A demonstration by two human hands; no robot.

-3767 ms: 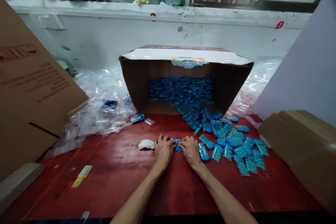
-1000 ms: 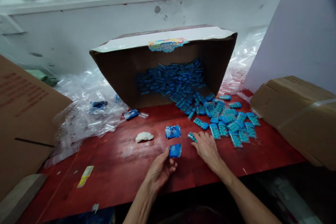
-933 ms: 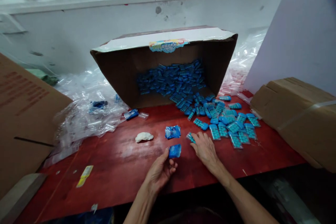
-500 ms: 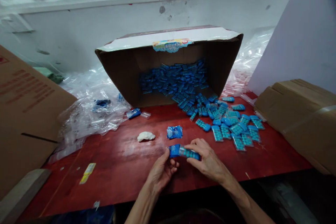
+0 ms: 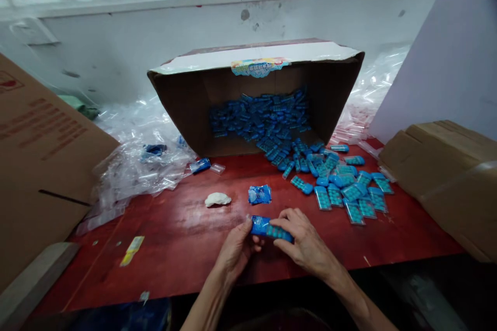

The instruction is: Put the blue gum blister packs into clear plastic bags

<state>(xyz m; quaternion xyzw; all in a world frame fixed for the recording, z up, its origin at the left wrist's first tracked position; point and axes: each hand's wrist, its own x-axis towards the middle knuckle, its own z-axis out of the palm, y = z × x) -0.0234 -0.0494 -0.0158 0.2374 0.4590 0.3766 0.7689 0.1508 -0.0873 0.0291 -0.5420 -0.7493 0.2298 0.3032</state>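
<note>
One wrapper (image 5: 260,225) in left hand (image 5: 237,245) | packets (image 5: 259,194), white lump (image 5: 218,199) between it and carton (image 5: 186,101)

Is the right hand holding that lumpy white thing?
No, the right hand holds a clear plastic case of turquoise balls, while the lumpy white thing lies apart on the red table.

Blue case (image 5: 280,234) — partly hidden by right hand (image 5: 310,245); left carton (image 5: 42,170) — cut off.
</note>
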